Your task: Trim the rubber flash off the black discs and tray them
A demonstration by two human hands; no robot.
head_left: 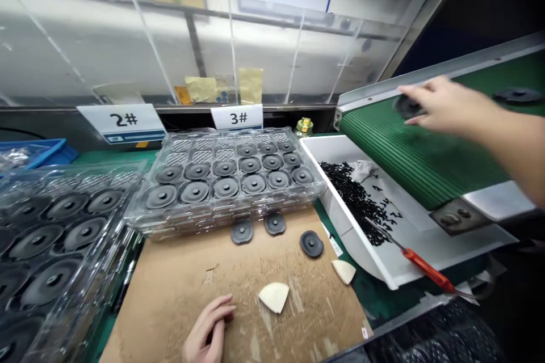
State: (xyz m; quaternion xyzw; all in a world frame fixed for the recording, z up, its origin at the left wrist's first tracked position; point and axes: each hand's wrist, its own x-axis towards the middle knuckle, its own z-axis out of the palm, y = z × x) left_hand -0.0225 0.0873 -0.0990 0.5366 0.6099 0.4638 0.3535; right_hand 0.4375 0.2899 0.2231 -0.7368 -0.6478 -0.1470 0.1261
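Over the green conveyor belt [383,142] at the right, my right hand [445,103] grips a black round disc [407,106] between thumb and fingers. The hand is slightly blurred. Low in the view, my left hand [210,329] rests on a brown cardboard sheet [170,283], its fingers loosely bent and holding nothing. Three similar discs with a central knob lie on the cardboard: one disc [242,231], a second disc [275,223] and a third disc [311,244]. Nearest my left hand is a cream wedge-shaped pad [275,297]; another cream pad [343,271] sits at the right edge.
A clear plastic tray [145,218] holds rows of discs, behind the cardboard. A second disc-filled tray [91,283] stands left. On the right, a white bin [353,244] contains small black pieces [361,198] and an orange-handled tool [428,269]. Another disc [517,95] lies on the belt.
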